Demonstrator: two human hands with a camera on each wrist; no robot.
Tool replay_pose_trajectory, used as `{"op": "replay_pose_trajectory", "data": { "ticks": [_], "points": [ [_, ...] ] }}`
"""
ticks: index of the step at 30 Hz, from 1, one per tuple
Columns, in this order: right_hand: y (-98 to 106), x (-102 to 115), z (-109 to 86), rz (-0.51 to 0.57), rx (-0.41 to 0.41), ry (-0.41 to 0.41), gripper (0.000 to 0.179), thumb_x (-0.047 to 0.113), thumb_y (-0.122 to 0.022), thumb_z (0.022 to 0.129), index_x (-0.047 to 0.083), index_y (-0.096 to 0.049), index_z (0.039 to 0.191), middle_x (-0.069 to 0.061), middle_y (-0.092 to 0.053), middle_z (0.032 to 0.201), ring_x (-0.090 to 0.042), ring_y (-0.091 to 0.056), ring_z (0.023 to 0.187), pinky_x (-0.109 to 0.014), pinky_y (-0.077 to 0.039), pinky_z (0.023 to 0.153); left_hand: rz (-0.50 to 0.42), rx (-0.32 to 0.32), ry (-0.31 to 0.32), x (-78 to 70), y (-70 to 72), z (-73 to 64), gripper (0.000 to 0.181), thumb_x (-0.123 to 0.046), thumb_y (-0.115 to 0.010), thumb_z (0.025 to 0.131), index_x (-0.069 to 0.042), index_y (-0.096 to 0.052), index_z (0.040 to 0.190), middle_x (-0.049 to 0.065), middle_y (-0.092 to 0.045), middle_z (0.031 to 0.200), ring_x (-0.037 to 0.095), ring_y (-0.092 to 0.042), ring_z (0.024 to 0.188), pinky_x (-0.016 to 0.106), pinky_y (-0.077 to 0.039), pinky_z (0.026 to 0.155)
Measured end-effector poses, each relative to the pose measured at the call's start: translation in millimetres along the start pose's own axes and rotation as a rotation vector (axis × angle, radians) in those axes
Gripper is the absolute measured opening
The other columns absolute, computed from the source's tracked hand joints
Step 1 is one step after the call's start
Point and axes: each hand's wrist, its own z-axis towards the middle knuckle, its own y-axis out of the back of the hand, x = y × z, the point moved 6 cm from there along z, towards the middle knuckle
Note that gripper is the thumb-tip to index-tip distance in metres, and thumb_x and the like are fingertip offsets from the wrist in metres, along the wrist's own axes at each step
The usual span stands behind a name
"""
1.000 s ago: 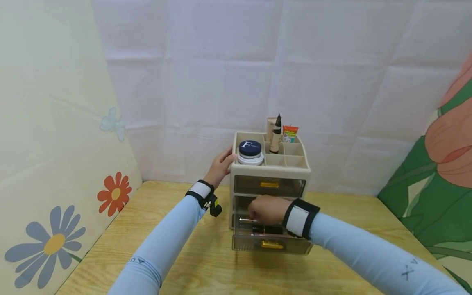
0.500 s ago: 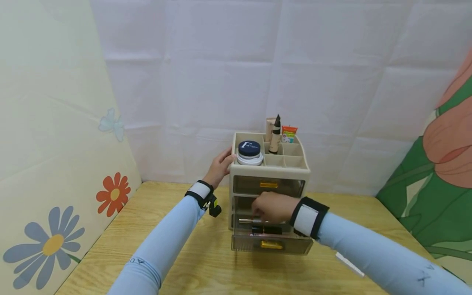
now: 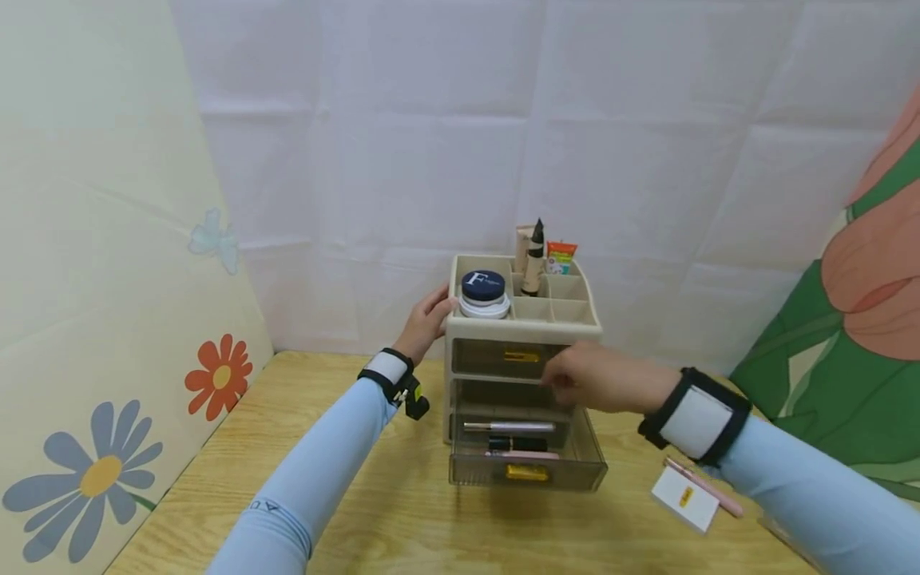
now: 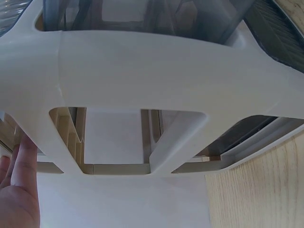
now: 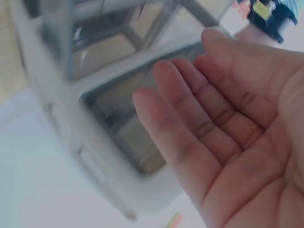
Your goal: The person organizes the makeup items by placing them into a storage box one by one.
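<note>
A cream makeup organizer point(image 3: 523, 327) stands on the table, its lower clear drawer point(image 3: 481, 472) pulled out. Inside the drawer lie a slim silver tube point(image 3: 508, 427), a black tube point(image 3: 517, 444) and a pink stick point(image 3: 521, 455). My left hand point(image 3: 426, 323) rests against the organizer's upper left side; in the left wrist view only part of that hand point(image 4: 21, 185) shows, beside the openwork side wall. Above the drawer's right side, in front of the top drawer point(image 3: 481, 357), my right hand point(image 3: 607, 377) holds nothing. The right wrist view shows its palm bare, fingers point(image 5: 171, 128) loosely bent.
On the organizer's top sit a dark-lidded round jar point(image 3: 483, 285), a beige tube with black cap point(image 3: 533, 267) and a small orange-topped tube point(image 3: 561, 257). A white box point(image 3: 683, 499) and a pink pen point(image 3: 719, 493) lie on the table point(image 3: 374, 511) by the right forearm.
My right hand has moved up and right, away from the drawer, uncovering the silver tube. The white box and pink pen have come into view beside the forearm. My left hand stays in place.
</note>
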Motion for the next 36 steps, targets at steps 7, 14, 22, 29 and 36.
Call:
{"op": "replay_pose_trajectory", "data": {
  "ticks": [7, 14, 22, 29, 36],
  "points": [
    [10.1, -30.4, -44.0, 0.009, -0.062, -0.076, 0.014, 0.002, -0.073, 0.083, 0.007, -0.072, 0.096, 0.002, -0.067, 0.088, -0.012, -0.062, 0.078, -0.033, -0.055, 0.069, -0.003, 0.009, 0.004, -1.3, -0.5, -0.4, 0.058, -0.027, -0.047, 0.1, -0.01, -0.032, 0.152, 0.01, -0.035, 0.153, 0.029, -0.041, 0.133, 0.047, -0.042, 0.102],
    [-8.3, -72.0, -79.2, 0.016, -0.139, -0.108, 0.015, 0.001, -0.075, 0.081, 0.001, -0.07, 0.095, -0.001, -0.066, 0.087, -0.015, -0.062, 0.077, -0.034, -0.055, 0.067, -0.009, 0.005, 0.003, -1.8, 0.2, -1.9, 0.058, -0.026, -0.047, 0.099, -0.009, -0.032, 0.152, 0.011, -0.034, 0.154, 0.029, -0.039, 0.134, 0.048, -0.041, 0.103],
    [-55.8, -128.7, -110.9, 0.128, -0.121, -0.26, 0.016, 0.002, -0.073, 0.082, -0.003, -0.07, 0.097, -0.003, -0.066, 0.087, -0.019, -0.063, 0.077, -0.033, -0.054, 0.064, 0.018, -0.004, 0.01, -1.4, 2.0, -2.6, 0.058, -0.027, -0.047, 0.099, -0.009, -0.032, 0.152, 0.01, -0.033, 0.154, 0.029, -0.039, 0.134, 0.047, -0.041, 0.103],
    [-99.5, -170.5, -129.2, 0.268, -0.059, -0.399, 0.017, 0.0, -0.071, 0.083, -0.007, -0.067, 0.097, -0.007, -0.067, 0.088, -0.024, -0.064, 0.079, -0.04, -0.054, 0.069, 0.023, 0.001, 0.016, -2.4, 1.8, -4.0, 0.058, -0.029, -0.047, 0.1, -0.011, -0.031, 0.153, 0.01, -0.033, 0.154, 0.029, -0.041, 0.133, 0.047, -0.041, 0.103],
    [-131.4, -192.9, -139.2, 0.305, -0.049, -0.455, 0.013, -0.002, -0.07, 0.081, -0.008, -0.066, 0.092, -0.009, -0.066, 0.087, -0.025, -0.062, 0.08, -0.044, -0.053, 0.071, 0.02, -0.004, 0.017, -4.4, 0.3, -4.8, 0.057, -0.027, -0.047, 0.1, -0.009, -0.032, 0.152, 0.011, -0.036, 0.153, 0.029, -0.041, 0.133, 0.048, -0.041, 0.103]
  ]
}}
